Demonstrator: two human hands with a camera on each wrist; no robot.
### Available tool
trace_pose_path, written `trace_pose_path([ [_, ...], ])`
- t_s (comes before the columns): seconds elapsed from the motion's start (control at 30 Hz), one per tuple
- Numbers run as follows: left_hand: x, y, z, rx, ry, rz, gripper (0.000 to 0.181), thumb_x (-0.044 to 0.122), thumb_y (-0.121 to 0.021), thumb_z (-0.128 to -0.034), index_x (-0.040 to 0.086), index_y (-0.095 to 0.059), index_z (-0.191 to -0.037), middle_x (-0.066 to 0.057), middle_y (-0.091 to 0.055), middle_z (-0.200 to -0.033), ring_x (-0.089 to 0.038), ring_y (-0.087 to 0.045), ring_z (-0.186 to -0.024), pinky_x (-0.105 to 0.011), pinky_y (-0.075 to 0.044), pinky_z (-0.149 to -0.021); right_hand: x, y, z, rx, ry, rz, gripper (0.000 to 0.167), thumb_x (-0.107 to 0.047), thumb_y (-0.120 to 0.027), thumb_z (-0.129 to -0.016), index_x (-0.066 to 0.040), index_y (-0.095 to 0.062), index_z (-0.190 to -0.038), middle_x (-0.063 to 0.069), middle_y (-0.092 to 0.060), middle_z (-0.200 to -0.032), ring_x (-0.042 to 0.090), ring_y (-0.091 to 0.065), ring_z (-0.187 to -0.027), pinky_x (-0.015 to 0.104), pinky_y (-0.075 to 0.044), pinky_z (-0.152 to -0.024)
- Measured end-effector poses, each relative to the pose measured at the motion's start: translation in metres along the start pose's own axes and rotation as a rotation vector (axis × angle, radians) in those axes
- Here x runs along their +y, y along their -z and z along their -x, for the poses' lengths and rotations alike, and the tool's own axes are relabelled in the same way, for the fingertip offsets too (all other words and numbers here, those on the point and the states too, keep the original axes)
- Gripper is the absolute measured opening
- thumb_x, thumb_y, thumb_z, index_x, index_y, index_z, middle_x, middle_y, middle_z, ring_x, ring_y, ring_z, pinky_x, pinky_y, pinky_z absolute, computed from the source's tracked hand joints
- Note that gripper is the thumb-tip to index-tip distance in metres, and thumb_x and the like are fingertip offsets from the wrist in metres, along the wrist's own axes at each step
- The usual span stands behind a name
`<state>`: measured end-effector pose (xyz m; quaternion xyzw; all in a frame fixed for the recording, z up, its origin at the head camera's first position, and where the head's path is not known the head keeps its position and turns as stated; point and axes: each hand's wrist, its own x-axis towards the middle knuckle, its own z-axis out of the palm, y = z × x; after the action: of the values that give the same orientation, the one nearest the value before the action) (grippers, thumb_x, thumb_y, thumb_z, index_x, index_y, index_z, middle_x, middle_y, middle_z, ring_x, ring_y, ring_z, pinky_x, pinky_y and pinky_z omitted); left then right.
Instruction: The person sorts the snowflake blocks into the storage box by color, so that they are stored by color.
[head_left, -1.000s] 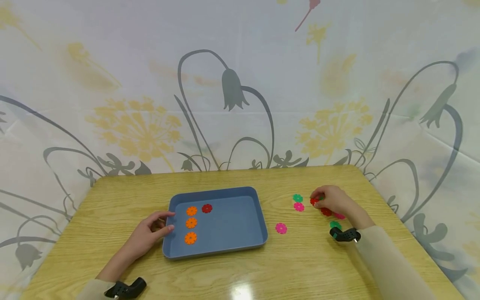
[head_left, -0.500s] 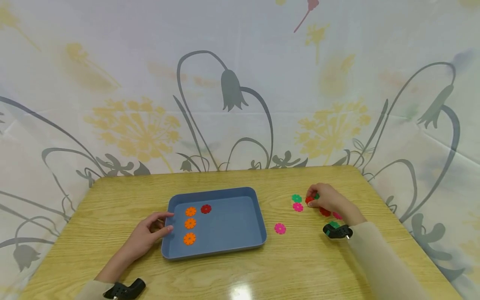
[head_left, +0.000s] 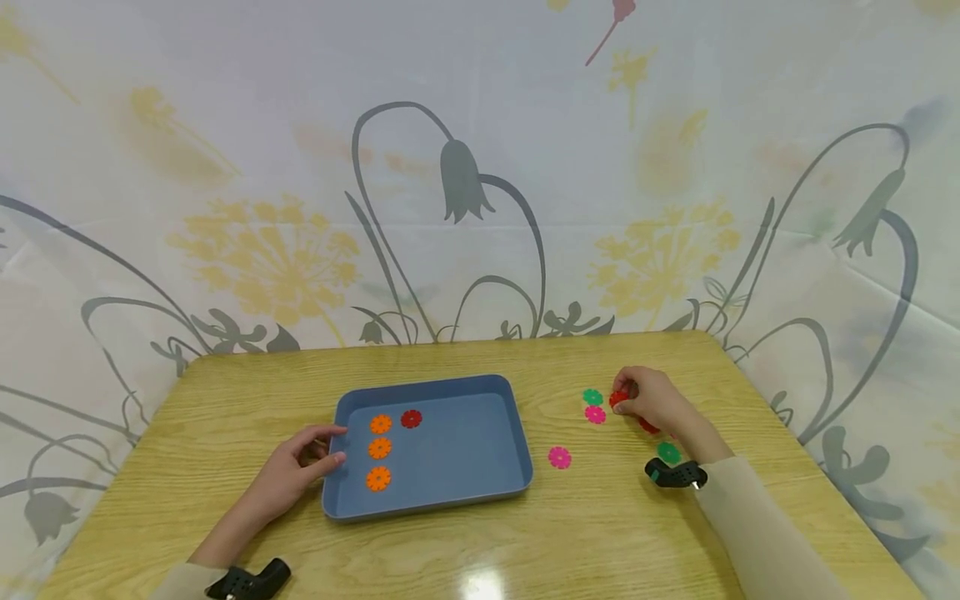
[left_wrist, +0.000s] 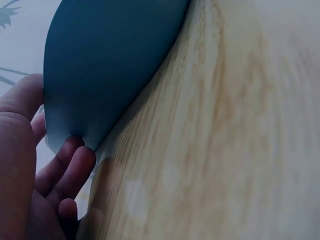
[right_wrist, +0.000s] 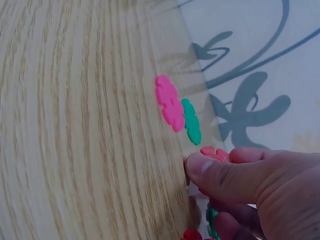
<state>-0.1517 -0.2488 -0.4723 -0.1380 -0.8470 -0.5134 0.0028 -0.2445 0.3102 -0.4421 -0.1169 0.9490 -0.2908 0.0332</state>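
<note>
A blue tray [head_left: 465, 450] lies on the table, three orange flower-shaped discs [head_left: 380, 448] in a column near its left side and one dark red disc [head_left: 411, 419] beside the top one. My left hand [head_left: 296, 462] grips the tray's left rim; in the left wrist view its fingertips [left_wrist: 82, 160] touch the outer wall. Right of the tray, my right hand [head_left: 654, 398] pinches a bright red flower-shaped disc [head_left: 618, 401] between thumb and finger. Beneath and beside that hand lie more discs, partly hidden, with a green edge [right_wrist: 212, 222] and a red one [right_wrist: 191, 235] showing.
A green disc [head_left: 592, 397] and a pink disc [head_left: 595, 415] touch each other left of the right hand. Another pink disc [head_left: 559, 457] lies nearer the tray, and a green one [head_left: 668, 452] near the right wrist. A patterned curtain [head_left: 480, 275] hangs behind the table.
My right hand has shifted slightly left with the red disc between its fingers, then stayed nearly in place. The left hand and the tray keep their positions.
</note>
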Motion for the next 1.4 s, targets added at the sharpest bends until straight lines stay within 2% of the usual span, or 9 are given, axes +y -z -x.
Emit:
trace_pose_path([
  [0.27,-0.001,-0.001,0.0,-0.01,0.017,0.018,0.037,0.014,-0.069,-0.0952,0.005,-0.062,-0.131,-0.008,-0.06,-0.104,-0.014,-0.055,-0.081,-0.028,-0.048,-0.069,0.003,0.002,0.007,0.039,0.011,-0.058,0.011,-0.004,-0.074,-0.089,-0.006,-0.068,-0.098,0.004,-0.065,-0.09,0.021,-0.059,-0.083,0.038,-0.049,-0.073],
  [0.4,-0.001,0.0,-0.001,-0.005,0.017,0.015,0.037,0.014,-0.07,-0.095,0.005,-0.062,-0.13,-0.007,-0.06,-0.104,-0.014,-0.055,-0.081,-0.028,-0.048,-0.069,-0.002,0.005,0.008,0.046,0.021,-0.071,0.013,-0.004,-0.07,-0.091,-0.006,-0.071,-0.103,0.007,-0.068,-0.095,0.025,-0.063,-0.088,0.037,-0.051,-0.073],
  [0.57,0.0,0.0,0.0,-0.002,0.016,0.01,0.037,0.014,-0.07,-0.0949,0.005,-0.062,-0.13,-0.008,-0.059,-0.104,-0.014,-0.055,-0.081,-0.028,-0.048,-0.069,-0.012,0.006,0.006,0.033,0.056,-0.097,0.01,-0.004,-0.069,-0.092,-0.007,-0.073,-0.101,0.008,-0.07,-0.101,0.027,-0.067,-0.092,0.036,-0.054,-0.075],
  [0.8,0.0,0.0,0.0,0.003,0.008,0.003,0.037,0.014,-0.07,-0.0948,0.004,-0.063,-0.129,-0.008,-0.059,-0.103,-0.014,-0.055,-0.08,-0.028,-0.048,-0.069,-0.035,0.0,0.0,0.021,0.14,-0.127,0.013,-0.009,-0.074,-0.09,-0.006,-0.075,-0.103,0.007,-0.071,-0.103,0.024,-0.067,-0.092,0.036,-0.054,-0.077],
  [1.03,0.003,0.001,-0.002,0.002,0.012,-0.007,0.037,0.015,-0.07,-0.0947,0.004,-0.063,-0.13,-0.008,-0.06,-0.101,-0.014,-0.055,-0.08,-0.028,-0.048,-0.07,-0.066,-0.004,-0.009,-0.065,0.179,-0.196,0.024,-0.006,-0.076,-0.087,-0.007,-0.074,-0.111,0.008,-0.069,-0.112,0.023,-0.066,-0.097,0.033,-0.054,-0.077],
  [1.3,0.005,0.001,-0.002,-0.004,0.023,-0.005,0.038,0.016,-0.07,-0.0951,0.004,-0.062,-0.131,-0.009,-0.06,-0.104,-0.014,-0.055,-0.081,-0.028,-0.048,-0.07,-0.106,-0.015,-0.026,-0.14,0.279,-0.189,0.024,-0.006,-0.076,-0.087,-0.008,-0.075,-0.111,0.006,-0.069,-0.114,0.021,-0.066,-0.098,0.034,-0.053,-0.079],
  [1.4,0.004,0.001,-0.001,-0.005,0.021,-0.004,0.038,0.016,-0.07,-0.095,0.004,-0.062,-0.131,-0.009,-0.06,-0.105,-0.014,-0.055,-0.081,-0.028,-0.048,-0.07,-0.122,-0.021,-0.031,-0.18,0.297,-0.227,0.024,-0.007,-0.076,-0.088,-0.007,-0.074,-0.113,0.007,-0.069,-0.113,0.02,-0.067,-0.095,0.033,-0.054,-0.077],
])
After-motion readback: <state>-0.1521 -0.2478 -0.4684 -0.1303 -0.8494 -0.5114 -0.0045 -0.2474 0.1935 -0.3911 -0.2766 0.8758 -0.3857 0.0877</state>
